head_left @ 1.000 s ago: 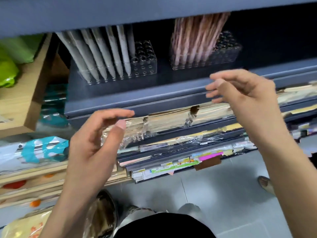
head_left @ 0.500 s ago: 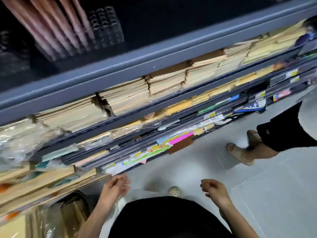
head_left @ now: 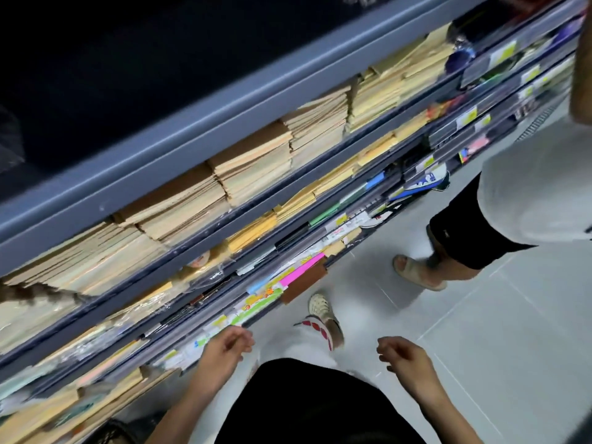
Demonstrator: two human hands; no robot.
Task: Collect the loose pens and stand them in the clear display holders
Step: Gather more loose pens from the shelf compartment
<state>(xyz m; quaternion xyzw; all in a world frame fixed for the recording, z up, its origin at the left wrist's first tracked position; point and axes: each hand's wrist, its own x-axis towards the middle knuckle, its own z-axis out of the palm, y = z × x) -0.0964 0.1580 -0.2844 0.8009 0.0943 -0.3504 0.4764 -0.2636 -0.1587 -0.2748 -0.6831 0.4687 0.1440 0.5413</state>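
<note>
Landmark: grey shelf lip [head_left: 224,123].
- Above lip: dark bay [head_left: 128,75], contents unreadable.
- Just below lip: notebook stacks [head_left: 256,165] packed edge to edge along the whole tier.
- Further below lip: lower tiers [head_left: 288,251] crammed with stock and label strips.
- Out from lip: floor [head_left: 496,363] open.
- Obstacles out from lip: bystander's sandalled foot [head_left: 416,274] to right, wearer's shoe [head_left: 323,312] by bottom tier.

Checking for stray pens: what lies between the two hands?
In the head view, no pen: between the left hand and right hand are only the person's white trouser leg, a woven shoe and bare floor.
</note>
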